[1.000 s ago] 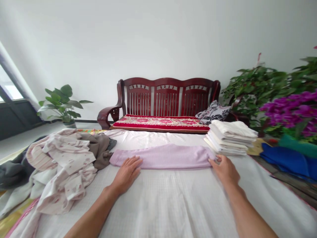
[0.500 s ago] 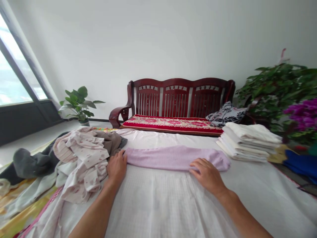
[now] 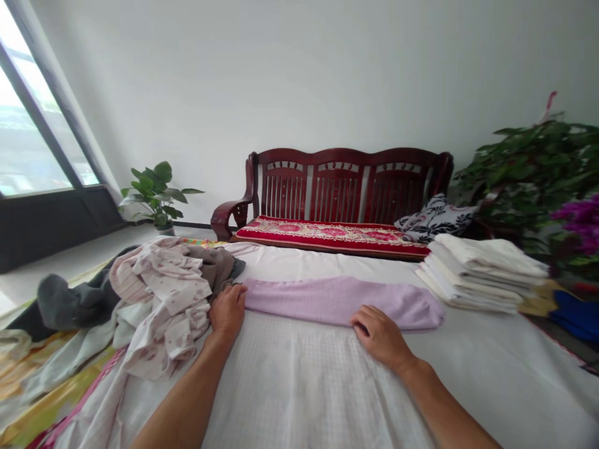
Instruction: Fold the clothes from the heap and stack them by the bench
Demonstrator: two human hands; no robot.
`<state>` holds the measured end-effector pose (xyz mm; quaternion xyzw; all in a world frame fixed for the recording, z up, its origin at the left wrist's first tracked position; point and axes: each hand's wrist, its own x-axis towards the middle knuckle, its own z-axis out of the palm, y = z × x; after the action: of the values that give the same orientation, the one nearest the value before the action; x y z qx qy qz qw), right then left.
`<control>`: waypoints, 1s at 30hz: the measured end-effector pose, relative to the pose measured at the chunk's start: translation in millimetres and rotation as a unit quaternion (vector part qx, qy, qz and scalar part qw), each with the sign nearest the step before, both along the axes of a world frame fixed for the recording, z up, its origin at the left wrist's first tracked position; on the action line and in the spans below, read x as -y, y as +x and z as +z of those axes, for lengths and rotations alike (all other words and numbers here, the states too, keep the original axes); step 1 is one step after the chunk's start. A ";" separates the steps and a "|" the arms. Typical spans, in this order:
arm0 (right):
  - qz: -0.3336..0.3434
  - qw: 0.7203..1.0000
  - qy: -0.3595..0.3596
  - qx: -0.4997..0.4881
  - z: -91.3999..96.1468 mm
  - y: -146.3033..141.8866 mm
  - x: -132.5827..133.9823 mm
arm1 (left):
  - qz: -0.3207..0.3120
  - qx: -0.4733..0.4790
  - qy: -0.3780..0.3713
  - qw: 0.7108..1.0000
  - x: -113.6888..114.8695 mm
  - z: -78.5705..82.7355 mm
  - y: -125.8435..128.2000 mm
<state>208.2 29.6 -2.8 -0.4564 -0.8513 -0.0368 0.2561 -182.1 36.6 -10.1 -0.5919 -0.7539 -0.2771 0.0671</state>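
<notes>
A white cloth, faintly checked and creased toward 6 o'clock, covers the surface, with the lilac garment lying as a long strip at the dial's centre. The left hand rests at its 9 o'clock end; the right hand, fingers curled, is at its near edge at 4 o'clock. Whether either pinches fabric, I cannot tell. A rumpled heap of clothes sits at 9, a folded white stack between 2 and 3. Beyond, at 12, a dark red wooden bench bears a red patterned runner before a pale wall; a potted plant stands at 10, a leafy plant at 2.
</notes>
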 end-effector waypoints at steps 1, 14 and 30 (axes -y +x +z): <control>0.001 1.000 0.005 -0.006 -2.2 0.4 1.2 | 0.005 -0.012 -0.012 1.000 0.9 0.7 0.6; -0.038 0.999 0.027 -0.011 -1.8 18.7 2.8 | -0.223 0.021 0.081 0.971 4.9 -4.1 12.6; -0.026 0.999 0.029 0.016 -0.9 25.6 2.7 | -0.285 -0.063 -0.023 0.956 -5.3 -19.7 14.7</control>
<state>233.8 26.9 -3.7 -0.4699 -0.8419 -0.0757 0.2543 -167.5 41.9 -29.8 -0.7996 -0.5545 -0.2297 0.0189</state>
